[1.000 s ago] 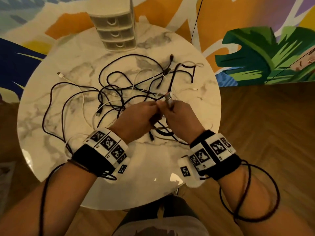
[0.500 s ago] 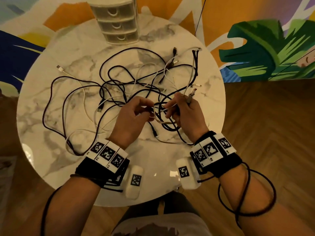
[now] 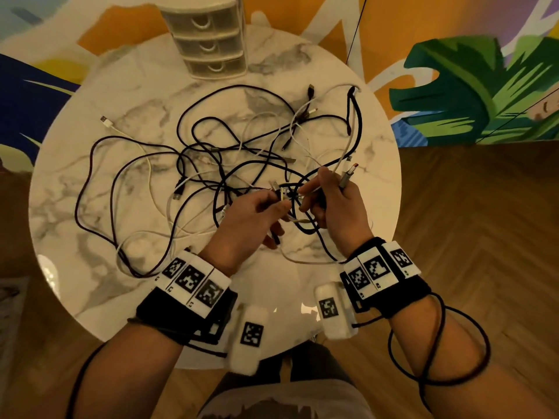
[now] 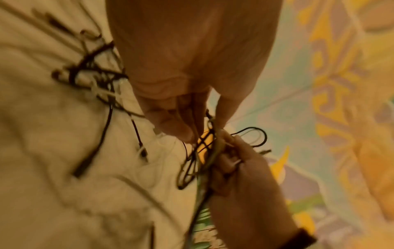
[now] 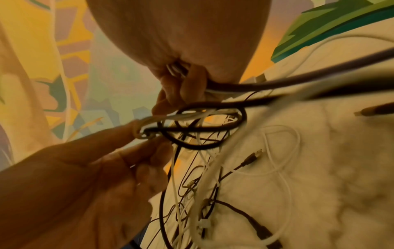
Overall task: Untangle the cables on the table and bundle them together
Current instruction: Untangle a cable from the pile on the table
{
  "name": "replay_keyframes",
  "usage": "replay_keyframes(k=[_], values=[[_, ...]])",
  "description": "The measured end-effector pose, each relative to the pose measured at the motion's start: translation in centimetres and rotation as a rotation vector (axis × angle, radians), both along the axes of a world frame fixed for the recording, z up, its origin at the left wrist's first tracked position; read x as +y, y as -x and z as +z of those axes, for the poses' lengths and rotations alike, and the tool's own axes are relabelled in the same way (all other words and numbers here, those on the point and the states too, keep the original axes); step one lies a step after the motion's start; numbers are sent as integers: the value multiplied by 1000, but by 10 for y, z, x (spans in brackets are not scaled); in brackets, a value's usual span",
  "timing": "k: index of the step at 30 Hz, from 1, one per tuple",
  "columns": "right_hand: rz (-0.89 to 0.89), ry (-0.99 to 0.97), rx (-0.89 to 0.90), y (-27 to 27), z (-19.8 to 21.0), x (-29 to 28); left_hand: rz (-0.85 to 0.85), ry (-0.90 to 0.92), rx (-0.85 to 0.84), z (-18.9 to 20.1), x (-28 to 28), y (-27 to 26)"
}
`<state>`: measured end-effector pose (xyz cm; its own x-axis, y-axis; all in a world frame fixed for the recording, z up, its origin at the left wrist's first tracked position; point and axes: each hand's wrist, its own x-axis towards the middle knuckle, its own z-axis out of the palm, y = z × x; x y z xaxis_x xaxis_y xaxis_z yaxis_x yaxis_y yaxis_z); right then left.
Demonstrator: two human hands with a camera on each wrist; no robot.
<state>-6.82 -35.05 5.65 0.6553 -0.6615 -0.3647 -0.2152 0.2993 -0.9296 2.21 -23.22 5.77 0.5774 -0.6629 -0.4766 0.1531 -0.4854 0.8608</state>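
Observation:
A tangle of black cables (image 3: 211,164) and white cables (image 3: 127,137) is spread over the round marble table (image 3: 121,95). Both hands meet at a knot (image 3: 287,195) near the table's front right. My left hand (image 3: 279,204) pinches a white strand at the knot, seen close in the right wrist view (image 5: 147,133). My right hand (image 3: 305,201) grips black and white strands that run through its curled fingers (image 5: 181,84). A grey USB plug (image 3: 348,176) sticks up out of the right hand. The left wrist view is blurred; it shows both hands on the knot (image 4: 204,144).
A small cream drawer unit (image 3: 208,40) stands at the table's far edge. Cable loops reach the right rim (image 3: 354,116), and a white plug (image 3: 104,119) lies far left. Wooden floor (image 3: 469,237) lies to the right, a painted wall behind. Black leads hang from both forearms.
My right hand has moved to the right with the grey plug, drawing the far right loops out longer. The left hand has shifted onto the knot beside it.

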Motion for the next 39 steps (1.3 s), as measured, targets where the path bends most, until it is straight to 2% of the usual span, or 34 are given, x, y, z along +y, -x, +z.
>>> replay_keyframes(k=[2, 5, 7, 9, 14, 16, 18, 21, 23, 26, 29, 31, 34, 37, 39], values=[[3, -1, -6, 0, -2, -1, 48, 8, 35, 1, -3, -1], [18, 30, 1, 0, -10, -3, -124, -94, -188, 0, -2, -8], [44, 64, 2, 0, -15, -4, -182, -130, -247, 2, -1, -12], [75, 85, -1, 0, -19, -5, -106, -108, -136, 5, -2, -15], [128, 197, 21, -1, -28, -12, 104, 64, 341, 12, -3, -17], [139, 265, 59, 2, -36, -13, 118, 142, 478, 14, 0, -23], [188, 282, 80, 6, -42, -14, 73, 158, 525, 16, 5, -30], [275, 338, 147, 8, -47, -15, 7, 112, 495, 18, 9, -40], [318, 393, 197, 4, -50, -15, 37, 81, 431, 16, 10, -44], [258, 410, 201, -2, -52, -18, 34, -39, 162, 12, 7, -46], [148, 423, 140, -5, -53, -23, -137, -186, -116, 6, 8, -51], [87, 385, 113, -5, -54, -25, -249, -249, -242, 4, 15, -55], [-62, 268, 59, -4, -54, -33, -244, -183, -179, -4, 28, -51], [-97, 256, 77, -6, -57, -35, -28, -70, -108, -7, 30, -51], [-147, 222, 75, -8, -54, -36, 40, -28, -77, -6, 26, -55]])
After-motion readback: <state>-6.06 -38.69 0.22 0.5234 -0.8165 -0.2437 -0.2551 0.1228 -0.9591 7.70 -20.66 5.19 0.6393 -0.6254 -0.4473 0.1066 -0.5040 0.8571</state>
